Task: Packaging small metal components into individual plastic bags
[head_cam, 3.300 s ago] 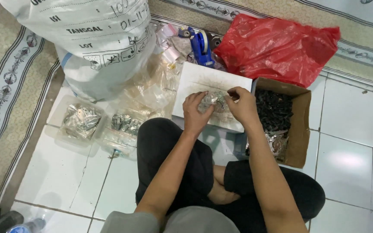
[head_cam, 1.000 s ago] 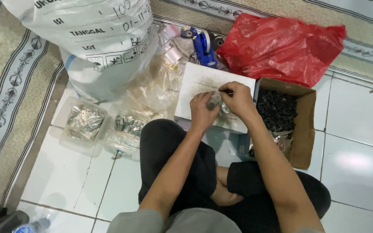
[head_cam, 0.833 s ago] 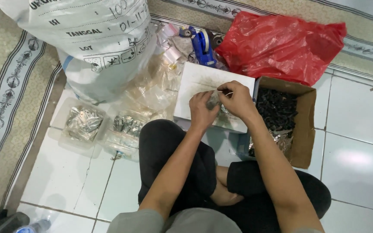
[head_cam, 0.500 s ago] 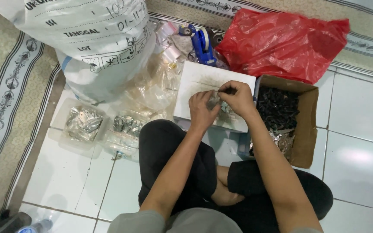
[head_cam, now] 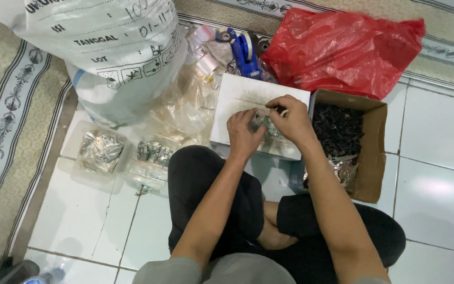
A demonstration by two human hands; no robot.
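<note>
I sit cross-legged on a tiled floor. My left hand and my right hand meet over a white flat box and together pinch a small clear plastic bag with small metal parts inside. The right fingers grip its top edge; the left hand cups it from the side. Right of my hands stands an open cardboard box filled with small dark parts.
A large white printed sack stands at the upper left, a red plastic bag at the upper right. A blue tape dispenser lies behind the white box. Clear trays of shiny packets and loose clear bags lie left.
Both hands stay together on the small bag over the white box; the fingers have shifted only slightly. The view has drifted a little.
</note>
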